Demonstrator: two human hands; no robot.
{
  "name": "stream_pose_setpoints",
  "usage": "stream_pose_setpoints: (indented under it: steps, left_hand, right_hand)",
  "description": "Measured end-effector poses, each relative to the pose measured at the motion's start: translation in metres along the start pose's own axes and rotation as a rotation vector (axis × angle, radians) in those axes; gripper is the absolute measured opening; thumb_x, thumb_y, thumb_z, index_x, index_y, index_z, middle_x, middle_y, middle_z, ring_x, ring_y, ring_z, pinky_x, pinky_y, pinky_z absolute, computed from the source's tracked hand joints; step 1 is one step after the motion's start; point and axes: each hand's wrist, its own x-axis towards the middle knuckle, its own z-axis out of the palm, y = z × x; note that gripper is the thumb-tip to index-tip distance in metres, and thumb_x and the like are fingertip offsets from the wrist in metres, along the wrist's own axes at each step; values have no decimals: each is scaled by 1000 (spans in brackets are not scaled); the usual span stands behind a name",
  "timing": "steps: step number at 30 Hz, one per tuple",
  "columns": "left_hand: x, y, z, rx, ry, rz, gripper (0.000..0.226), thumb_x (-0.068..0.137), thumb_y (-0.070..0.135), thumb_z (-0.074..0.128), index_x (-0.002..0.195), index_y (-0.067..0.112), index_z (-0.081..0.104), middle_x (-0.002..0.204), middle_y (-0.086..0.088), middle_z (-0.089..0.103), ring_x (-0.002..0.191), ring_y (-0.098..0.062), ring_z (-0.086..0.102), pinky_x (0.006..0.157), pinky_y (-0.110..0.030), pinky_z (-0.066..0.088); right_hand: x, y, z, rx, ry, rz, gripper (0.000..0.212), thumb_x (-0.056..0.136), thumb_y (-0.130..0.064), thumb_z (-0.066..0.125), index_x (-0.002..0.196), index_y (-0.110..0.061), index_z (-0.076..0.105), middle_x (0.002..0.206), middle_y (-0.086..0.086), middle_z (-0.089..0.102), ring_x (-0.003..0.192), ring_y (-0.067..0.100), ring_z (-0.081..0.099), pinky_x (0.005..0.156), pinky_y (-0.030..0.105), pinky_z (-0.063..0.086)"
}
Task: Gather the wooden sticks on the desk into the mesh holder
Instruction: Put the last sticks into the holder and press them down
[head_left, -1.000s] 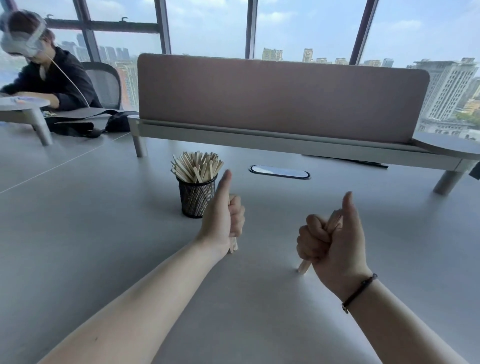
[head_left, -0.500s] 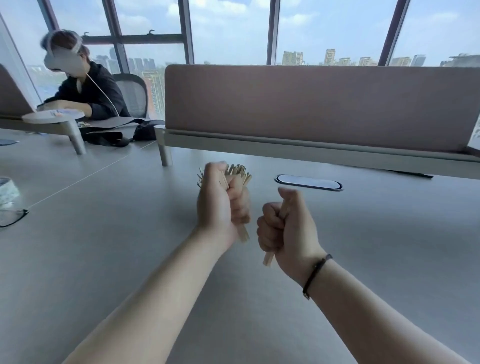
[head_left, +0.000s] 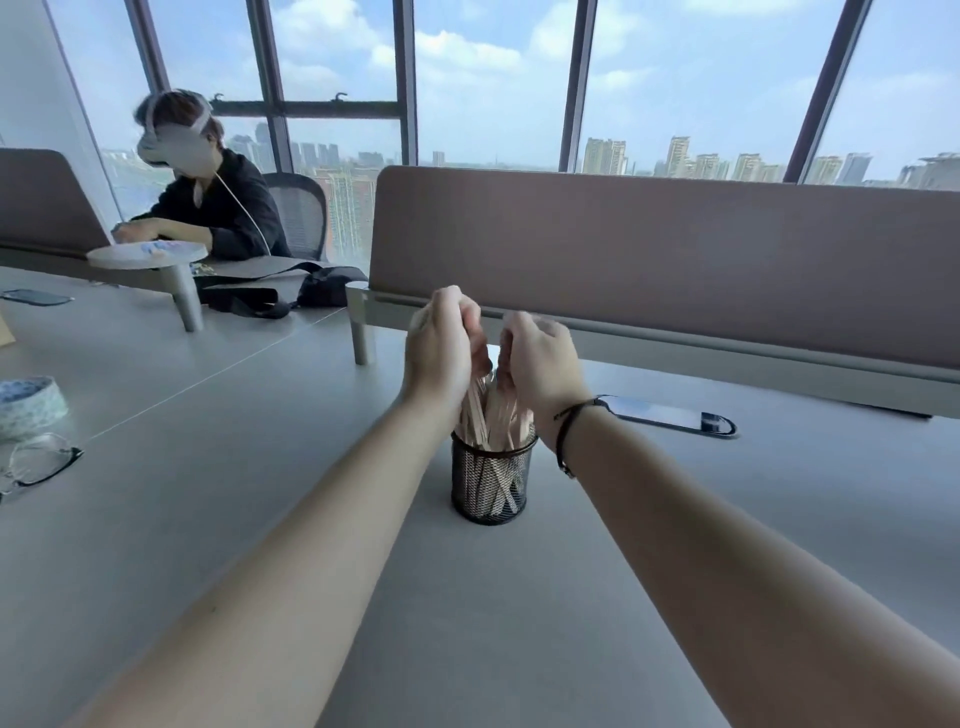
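A black mesh holder stands upright on the grey desk, packed with pale wooden sticks that fan out above its rim. Both my hands hover right over it. My left hand grips a bundle of sticks; their tips show at its upper left and their lower ends reach down into the holder. My right hand, with a dark cord round the wrist, has its fingers curled downward round more sticks just above the rim. Motion blur hides the fingertips. No loose sticks show on the desk.
A brown divider panel runs behind the holder, with a dark oval cable cover to the right. Glasses and a blue-patterned roll lie at the left edge. A person in a headset sits far left beside a black bag.
Both hands rose from the desk with their sticks, came together and moved over the holder, where the sticks now point down into it. The camera also swung to the left.
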Motion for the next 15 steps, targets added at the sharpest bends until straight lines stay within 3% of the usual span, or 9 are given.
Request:
stream_pose_setpoints:
  steps: [4, 6, 8, 11, 13, 15]
  left_hand:
    - [3, -17, -10, 337, -62, 229, 30, 87, 17, 41, 57, 21, 44, 53, 8, 45, 59, -18, 43, 60, -31, 34]
    - [-2, -24, -16, 548, -113, 335, 32, 97, 16, 39, 69, 17, 55, 62, 9, 54, 61, -2, 50, 62, -26, 37]
    - [-5, -34, -24, 718, -149, 470, 32, 102, 17, 37, 85, 14, 63, 79, 6, 62, 76, 2, 57, 70, -22, 41]
    - [-3, -44, -37, 887, -123, 664, 38, 102, 25, 37, 99, 8, 71, 106, -3, 66, 104, -22, 60, 89, -36, 48]
    - [-3, -39, -43, 896, -101, 656, 47, 101, 36, 36, 105, 9, 74, 123, -3, 65, 116, -24, 58, 96, -38, 48]
    - [-5, -27, -44, 809, -186, 506, 55, 100, 48, 33, 107, 10, 73, 131, 4, 61, 123, -18, 57, 103, -38, 45]
  right_hand:
    - [-5, 22, -4, -289, -14, -215, 22, 89, -7, 43, 74, -6, 60, 71, 2, 61, 71, 21, 56, 66, 34, 44]
    - [-14, 34, -12, -419, -6, -330, 25, 92, -5, 43, 90, -8, 68, 89, 1, 65, 88, 19, 58, 75, 31, 44]
    - [-22, 44, -19, -485, 3, -367, 25, 97, -9, 44, 101, -10, 69, 101, -2, 60, 100, 16, 57, 81, 25, 40]
    - [-30, 45, -26, -454, -48, -274, 29, 103, -22, 40, 106, -10, 66, 105, -6, 59, 112, 10, 52, 87, 21, 36]
    - [-33, 43, -28, -440, -94, -238, 33, 104, -29, 37, 121, -16, 63, 123, -8, 59, 122, 7, 48, 92, 17, 32]
    - [-36, 43, -25, -394, -119, -235, 35, 105, -30, 36, 126, -14, 60, 134, -2, 58, 123, 7, 49, 94, 16, 32]
